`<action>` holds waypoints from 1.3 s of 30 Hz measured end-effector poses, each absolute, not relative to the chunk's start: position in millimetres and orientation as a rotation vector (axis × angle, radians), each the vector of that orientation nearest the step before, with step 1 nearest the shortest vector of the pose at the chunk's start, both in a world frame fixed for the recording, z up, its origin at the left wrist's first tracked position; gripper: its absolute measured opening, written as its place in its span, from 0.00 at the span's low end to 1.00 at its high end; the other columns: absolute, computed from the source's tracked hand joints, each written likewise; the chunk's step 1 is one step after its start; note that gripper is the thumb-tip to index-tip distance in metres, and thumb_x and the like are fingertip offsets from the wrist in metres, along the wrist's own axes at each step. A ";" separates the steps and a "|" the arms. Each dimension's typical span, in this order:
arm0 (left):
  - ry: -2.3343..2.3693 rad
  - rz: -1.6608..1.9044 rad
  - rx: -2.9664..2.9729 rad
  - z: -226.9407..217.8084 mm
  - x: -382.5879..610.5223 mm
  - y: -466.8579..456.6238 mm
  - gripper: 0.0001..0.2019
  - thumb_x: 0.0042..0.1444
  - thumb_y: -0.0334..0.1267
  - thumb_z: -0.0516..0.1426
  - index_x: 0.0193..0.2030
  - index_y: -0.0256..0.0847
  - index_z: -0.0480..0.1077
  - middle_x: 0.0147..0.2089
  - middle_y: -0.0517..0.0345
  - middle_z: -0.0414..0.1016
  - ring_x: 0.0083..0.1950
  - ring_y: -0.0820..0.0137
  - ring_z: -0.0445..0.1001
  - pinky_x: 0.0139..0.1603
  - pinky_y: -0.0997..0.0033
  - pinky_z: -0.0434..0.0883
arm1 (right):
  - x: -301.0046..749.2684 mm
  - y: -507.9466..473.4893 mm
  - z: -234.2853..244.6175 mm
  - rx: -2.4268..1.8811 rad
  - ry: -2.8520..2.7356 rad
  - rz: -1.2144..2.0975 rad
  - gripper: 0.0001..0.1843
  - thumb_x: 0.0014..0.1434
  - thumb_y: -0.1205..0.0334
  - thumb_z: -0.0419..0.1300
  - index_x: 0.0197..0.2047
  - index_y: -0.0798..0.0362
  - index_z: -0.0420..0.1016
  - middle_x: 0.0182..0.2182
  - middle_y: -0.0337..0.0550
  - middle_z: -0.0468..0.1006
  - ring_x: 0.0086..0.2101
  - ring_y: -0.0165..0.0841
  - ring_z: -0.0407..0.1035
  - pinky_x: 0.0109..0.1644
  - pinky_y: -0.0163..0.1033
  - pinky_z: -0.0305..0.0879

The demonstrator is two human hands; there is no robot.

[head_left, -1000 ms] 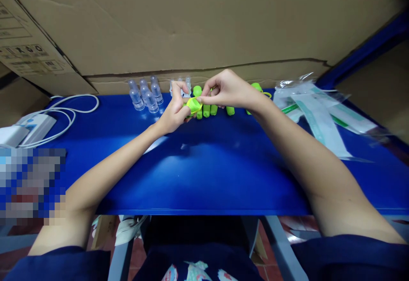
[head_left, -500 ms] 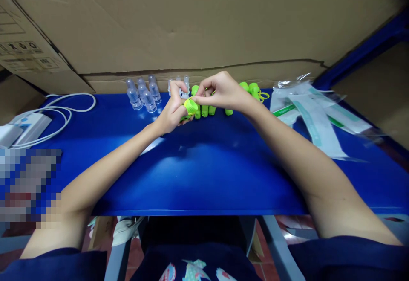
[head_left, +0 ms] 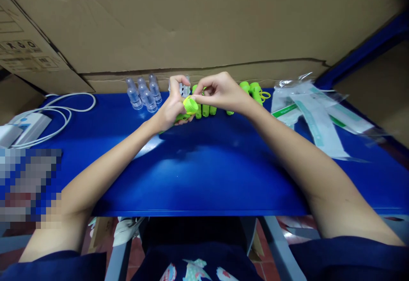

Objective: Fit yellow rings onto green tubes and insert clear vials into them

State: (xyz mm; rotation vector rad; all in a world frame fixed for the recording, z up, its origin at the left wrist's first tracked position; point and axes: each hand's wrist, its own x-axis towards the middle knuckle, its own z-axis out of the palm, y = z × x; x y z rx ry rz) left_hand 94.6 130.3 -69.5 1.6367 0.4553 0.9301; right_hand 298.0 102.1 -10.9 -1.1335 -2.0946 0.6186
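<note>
My left hand (head_left: 172, 109) is wrapped around a lime-green plastic tube (head_left: 191, 106) with a threaded open end that faces me. A yellow ring (head_left: 185, 100) sits around its neck. The thumb and index finger of my right hand (head_left: 220, 91) are pinched together at the far side of that neck, touching the ring or its edge; exactly what lies between the fingertips is hidden. Behind my hands stand several more green tubes (head_left: 206, 110), partly covered by my right hand. Small clear plastic pieces (head_left: 187, 88) show just past my left fingers.
Several clear threaded caps (head_left: 149, 101) stand at the back left. More green parts with a yellow loop (head_left: 264, 97) lie right of my hands, near plastic-wrapped packets (head_left: 319, 119). A white cable (head_left: 68, 110) and white device (head_left: 33, 127) are at far left. Cardboard (head_left: 204, 25) walls the blue table's back.
The green tube has turned slightly in my left hand, and more of its body shows below the palm. My right fingertips remain pinched at its neck.
</note>
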 end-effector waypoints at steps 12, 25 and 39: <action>0.614 0.912 1.474 -60.2 93.0 125.7 0.19 0.59 0.50 0.54 0.55 0.49 0.59 0.45 0.54 0.77 0.54 0.46 0.83 0.43 0.40 0.80 | 300.5 93.3 1.7 -1.198 -2.074 1.002 0.09 0.56 0.63 0.70 0.29 0.55 0.76 0.17 0.34 0.68 0.18 0.23 0.59 0.21 0.32 0.53; 0.529 0.764 1.415 -64.9 92.4 126.7 0.21 0.56 0.51 0.51 0.55 0.51 0.57 0.30 0.63 0.73 0.27 0.63 0.79 0.31 0.59 0.74 | 297.4 80.7 7.9 -1.238 -2.184 0.997 0.16 0.56 0.59 0.72 0.25 0.53 0.72 0.16 0.35 0.67 0.17 0.24 0.61 0.18 0.33 0.54; 0.408 0.691 1.379 -57.3 96.7 124.5 0.21 0.53 0.49 0.55 0.53 0.49 0.59 0.30 0.62 0.78 0.16 0.72 0.66 0.17 0.75 0.58 | 302.7 103.2 -22.8 -1.240 -1.993 1.026 0.28 0.65 0.37 0.66 0.28 0.54 0.73 0.17 0.38 0.68 0.20 0.27 0.62 0.29 0.41 0.68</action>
